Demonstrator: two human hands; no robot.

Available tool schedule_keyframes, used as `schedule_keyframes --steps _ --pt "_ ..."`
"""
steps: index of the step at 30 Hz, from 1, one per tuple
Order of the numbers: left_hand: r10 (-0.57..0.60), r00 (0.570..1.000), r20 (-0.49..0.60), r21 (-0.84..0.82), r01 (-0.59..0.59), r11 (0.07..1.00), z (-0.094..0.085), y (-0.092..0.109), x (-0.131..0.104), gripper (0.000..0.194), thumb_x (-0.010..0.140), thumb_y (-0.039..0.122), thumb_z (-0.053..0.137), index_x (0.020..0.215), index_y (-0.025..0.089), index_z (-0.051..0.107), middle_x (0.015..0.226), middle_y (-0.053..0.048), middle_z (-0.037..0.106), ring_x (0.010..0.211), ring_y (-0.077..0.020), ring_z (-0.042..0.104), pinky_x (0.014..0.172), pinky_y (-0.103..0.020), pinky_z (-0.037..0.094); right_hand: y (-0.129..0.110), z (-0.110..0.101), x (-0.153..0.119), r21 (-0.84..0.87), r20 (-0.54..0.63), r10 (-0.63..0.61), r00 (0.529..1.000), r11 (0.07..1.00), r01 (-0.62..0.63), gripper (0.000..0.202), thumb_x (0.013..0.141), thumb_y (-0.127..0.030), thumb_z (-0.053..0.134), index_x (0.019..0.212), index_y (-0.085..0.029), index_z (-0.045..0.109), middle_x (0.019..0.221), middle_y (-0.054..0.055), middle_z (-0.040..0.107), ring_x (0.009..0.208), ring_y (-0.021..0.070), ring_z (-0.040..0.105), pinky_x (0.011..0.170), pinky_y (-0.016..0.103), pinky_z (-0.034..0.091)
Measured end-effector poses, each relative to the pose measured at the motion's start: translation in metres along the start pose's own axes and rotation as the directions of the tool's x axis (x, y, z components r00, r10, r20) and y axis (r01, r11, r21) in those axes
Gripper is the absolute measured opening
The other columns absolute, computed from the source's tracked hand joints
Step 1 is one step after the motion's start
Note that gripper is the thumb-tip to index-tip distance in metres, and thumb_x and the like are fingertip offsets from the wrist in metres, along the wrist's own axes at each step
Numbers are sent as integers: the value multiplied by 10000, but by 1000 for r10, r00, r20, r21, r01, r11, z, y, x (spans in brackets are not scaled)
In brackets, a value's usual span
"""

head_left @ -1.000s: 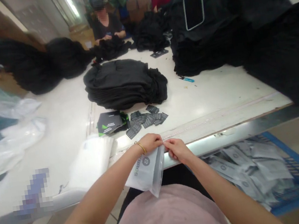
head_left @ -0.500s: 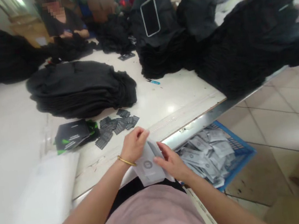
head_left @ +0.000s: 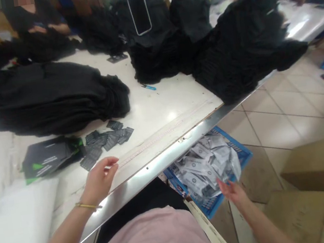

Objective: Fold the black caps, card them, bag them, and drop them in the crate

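Beside the blue basket [head_left: 246,154], at its near right side, the right hand [head_left: 234,192] is open and empty, fingers loosely spread; whether it touches the pale packets [head_left: 205,171] inside cannot be told. Left of the basket, above the table [head_left: 166,109], the left hand [head_left: 116,162] curls loosely, thumb and fingertips slightly apart, empty. Farther from the basket than that hand lie dark cards [head_left: 46,156], near small dark tags [head_left: 110,139].
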State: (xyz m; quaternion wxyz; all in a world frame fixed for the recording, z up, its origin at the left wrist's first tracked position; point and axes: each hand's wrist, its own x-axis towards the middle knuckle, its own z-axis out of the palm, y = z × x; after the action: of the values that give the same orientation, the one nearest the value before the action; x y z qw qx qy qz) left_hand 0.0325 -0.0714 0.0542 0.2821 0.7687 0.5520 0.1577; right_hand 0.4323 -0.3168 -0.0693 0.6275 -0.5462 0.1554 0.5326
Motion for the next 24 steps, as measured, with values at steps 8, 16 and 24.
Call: schedule_keyframes --steps 8,16,24 --pt "412 792 -450 487 -169 857 -94 -16 74 477 789 296 503 1238 137 467 1382 -73 378 1275 -279 324 1078 -419 248 8 126 -21 -356 351 207 913 931 -74 207 752 -236 616 929 -136 653 726 72 699 539 162 638 418 229 486" --pt "135 867 -479 603 213 769 -190 -58 134 381 870 253 375 1234 199 474 1340 -77 449 1275 -281 326 1030 -538 217 -6 303 -43 -603 691 85 718 616 507 287 725 -356 628 938 -163 624 787 50 672 575 130 604 467 243 495" --pt "196 916 -350 690 111 715 -222 -94 138 354 880 313 339 1124 215 575 1147 -63 609 1065 -228 535 900 -384 378 38 492 -5 -282 820 -457 345 201 938 440 663 -316 620 1078 -171 613 1145 122 607 979 248 580 845 431 478"
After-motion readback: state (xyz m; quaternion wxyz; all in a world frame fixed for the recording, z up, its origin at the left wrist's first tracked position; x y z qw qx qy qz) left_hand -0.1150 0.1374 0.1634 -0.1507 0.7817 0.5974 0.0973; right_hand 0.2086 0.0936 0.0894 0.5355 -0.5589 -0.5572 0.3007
